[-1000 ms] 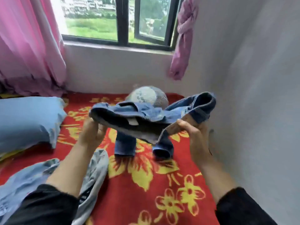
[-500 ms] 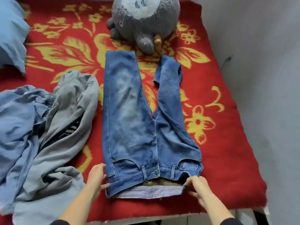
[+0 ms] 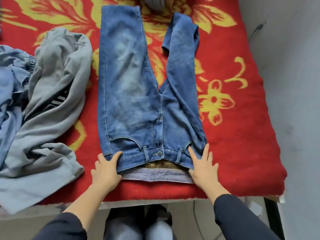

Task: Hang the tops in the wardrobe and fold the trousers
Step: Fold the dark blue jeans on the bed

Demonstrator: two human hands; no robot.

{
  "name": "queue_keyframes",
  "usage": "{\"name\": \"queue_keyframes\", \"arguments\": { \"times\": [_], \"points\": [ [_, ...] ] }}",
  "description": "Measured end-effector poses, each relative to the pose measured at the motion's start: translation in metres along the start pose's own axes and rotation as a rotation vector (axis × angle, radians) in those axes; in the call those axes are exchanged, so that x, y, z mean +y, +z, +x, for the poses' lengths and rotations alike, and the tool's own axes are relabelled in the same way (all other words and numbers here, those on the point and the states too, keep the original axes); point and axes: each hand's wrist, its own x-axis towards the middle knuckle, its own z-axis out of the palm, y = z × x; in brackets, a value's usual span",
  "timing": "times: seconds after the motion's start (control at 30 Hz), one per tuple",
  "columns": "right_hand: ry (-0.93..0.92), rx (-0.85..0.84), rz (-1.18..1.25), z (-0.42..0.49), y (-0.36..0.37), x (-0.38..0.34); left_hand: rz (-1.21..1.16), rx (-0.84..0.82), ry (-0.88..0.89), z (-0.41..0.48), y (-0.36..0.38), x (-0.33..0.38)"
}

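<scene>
Head view, the only one.

- Blue denim trousers (image 3: 131, 94) lie front-up and flat on the red blanket with yellow flowers (image 3: 233, 135) that covers the bed. The waistband is at the near edge and the legs run away from the person.
- The trousers' left leg lies straight. The right leg is doubled back on itself near its far end.
- The striped lining of the back waistband shows just below the front waistband.
- Left hand (image 3: 107, 170) is at the trousers' left waist corner. The grip is wide: the thumb lies on the denim and the fingers rest just beside the edge. It holds nothing.
- Right hand (image 3: 202, 163) is at the right waist corner. The grip is wide here too, with straight fingers pressing the denim flat.
- A crumpled grey fabric top (image 3: 57, 94) lies just left of the trousers. A light-blue garment (image 3: 10, 94) is heaped further left, touching the grey one.
- No wardrobe is in sight.

Step in hand, as I judge it: smoothing and squaring the trousers, with no fold made yet. The tops look unhung.

The next move likely calls for:
- straightening the doubled right leg;
- pinching one waist corner and laying one leg over the other;
- matching the seams and keeping the waistband level so the lining does not skew.
</scene>
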Motion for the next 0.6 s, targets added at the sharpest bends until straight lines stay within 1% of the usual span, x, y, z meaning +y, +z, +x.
{"name": "queue_keyframes", "arguments": {
  "times": [0.03,0.1,0.17,0.2,0.23,0.27,0.3,0.33,0.37,0.4,0.43,0.47,0.5,0.53,0.6],
  "points": [
    [-0.025,0.067,-0.019,-0.001,0.001,0.003,-0.026,0.070,0.025,0.000,0.001,-0.004],
    [-0.094,0.154,-0.029,-0.004,-0.002,0.014,-0.117,0.158,0.086,-0.001,-0.004,-0.010],
    [-0.188,0.168,0.017,-0.004,-0.008,0.030,-0.193,0.212,0.170,-0.006,-0.014,-0.017],
    [-0.231,0.136,0.048,-0.006,-0.011,0.037,-0.229,0.230,0.216,-0.010,-0.018,-0.021],
    [-0.278,0.124,0.074,-0.012,-0.013,0.044,-0.248,0.233,0.257,-0.018,-0.022,-0.026],
    [-0.328,0.158,0.079,-0.018,-0.012,0.050,-0.250,0.220,0.286,-0.027,-0.022,-0.032],
    [-0.364,0.238,0.068,-0.026,-0.010,0.054,-0.228,0.196,0.305,-0.038,-0.019,-0.038],
    [-0.398,0.291,0.030,-0.037,-0.006,0.057,-0.184,0.157,0.313,-0.050,-0.012,-0.044],
    [-0.429,0.283,-0.029,-0.047,-0.001,0.058,-0.115,0.096,0.308,-0.062,-0.002,-0.048],
    [-0.415,0.163,-0.091,-0.058,0.005,0.058,-0.024,0.020,0.293,-0.073,0.009,-0.052],
    [-0.364,-0.017,-0.146,-0.067,0.011,0.058,0.062,-0.070,0.274,-0.082,0.020,-0.055],
    [-0.314,-0.192,-0.191,-0.073,0.015,0.059,0.114,-0.164,0.247,-0.089,0.031,-0.057],
    [-0.285,-0.302,-0.203,-0.076,0.018,0.060,0.132,-0.255,0.201,-0.093,0.040,-0.058],
    [-0.257,-0.373,-0.184,-0.078,0.018,0.060,0.131,-0.347,0.140,-0.094,0.045,-0.058],
    [-0.226,-0.409,-0.086,-0.074,0.014,0.055,0.107,-0.507,0.053,-0.087,0.044,-0.053]
  ]
}}
